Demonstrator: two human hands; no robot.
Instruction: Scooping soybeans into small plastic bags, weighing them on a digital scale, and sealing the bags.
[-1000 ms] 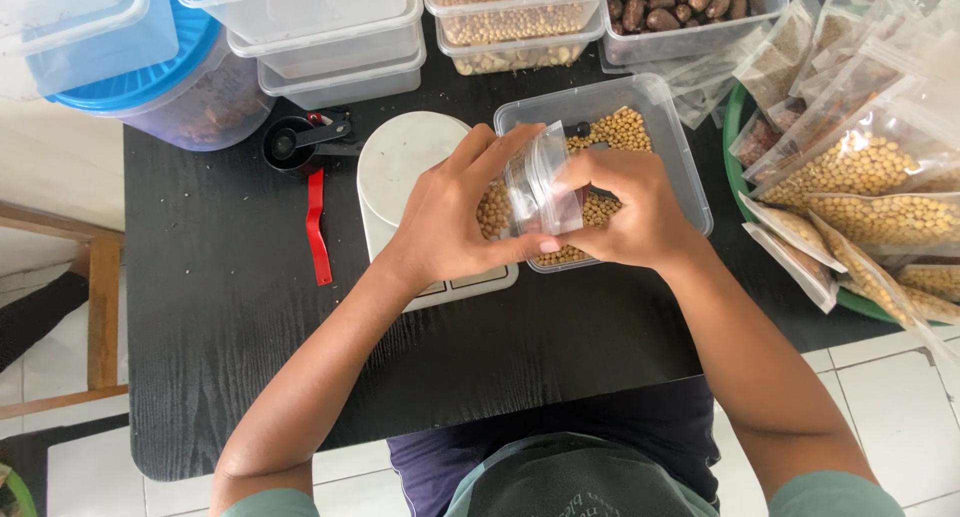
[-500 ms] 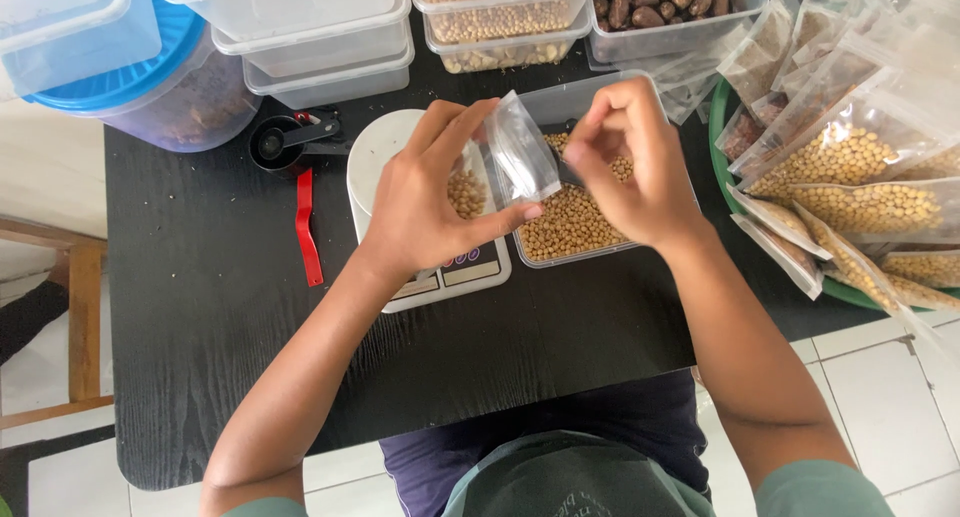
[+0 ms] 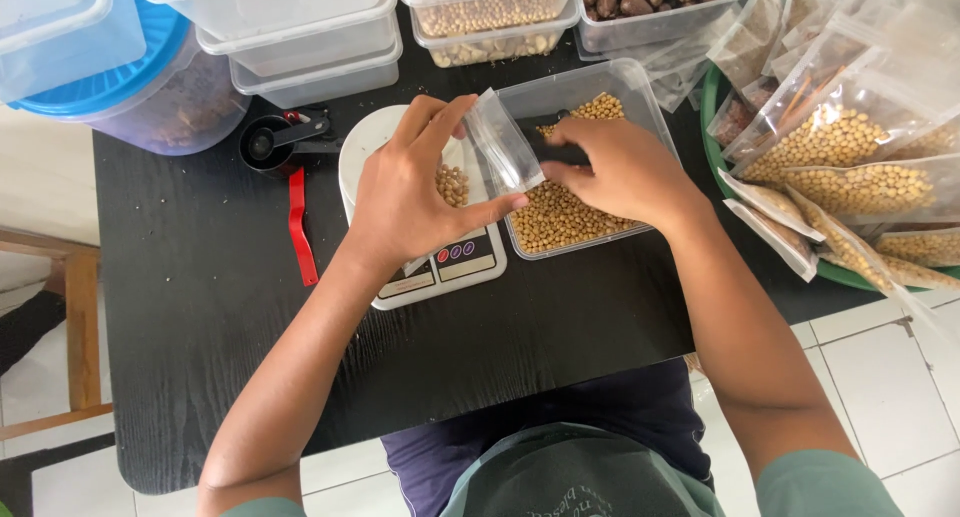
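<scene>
The left hand [image 3: 405, 192] pinches a small clear plastic bag [image 3: 503, 152] above the white kitchen scale [image 3: 440, 262] on the black desk [image 3: 200, 307]. A moment ago the right hand [image 3: 615, 167] was up beside the bag. Now it has dropped into the clear plastic tub of yellow beans [image 3: 575, 212] right of the scale, fingers closed on a dark scoop handle [image 3: 555, 154]. A few beans show inside the bag.

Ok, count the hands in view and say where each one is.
2. The left hand holds a small clear bag over the scale. The right hand reaches into the tub of soybeans.
</scene>
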